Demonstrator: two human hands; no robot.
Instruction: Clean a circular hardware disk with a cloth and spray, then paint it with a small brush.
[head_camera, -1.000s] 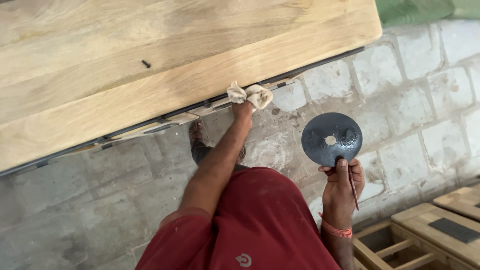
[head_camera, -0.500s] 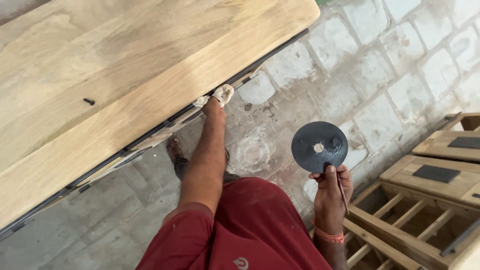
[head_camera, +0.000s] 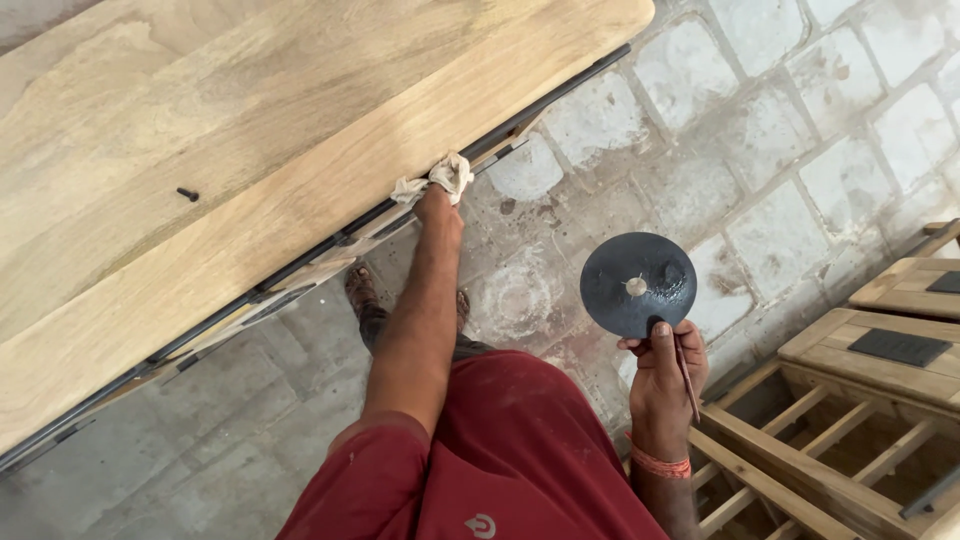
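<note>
1. Pressing a crumpled pale rag (head_camera: 437, 178) against the edge of the wooden tabletop (head_camera: 250, 150), the left hand (head_camera: 440, 208) is closed over the cloth, fingers bunched into it right where the wood meets the dark metal frame rail (head_camera: 330, 243).
2. The rag looks soft and light. It should fold to any shape, so a wadded grip like this one suits it; it would likely slip if held loosely.
3. The right hand (head_camera: 665, 362) is pinching a dark round disc (head_camera: 638, 284) at its lower rim, thumb on the face, with a thin stick-like tool (head_camera: 686, 375) tucked along the fingers.
4. The disc looks stiff, flat and fairly light, so an edge grip is enough.
5. The rag sits at full reach ahead; the disc hangs close to the body, well apart from it, over the paving stones (head_camera: 800, 130).
6. A small dark screw (head_camera: 187, 193) lies on the tabletop, and slatted wooden furniture (head_camera: 860, 400) stands to the right.
</note>
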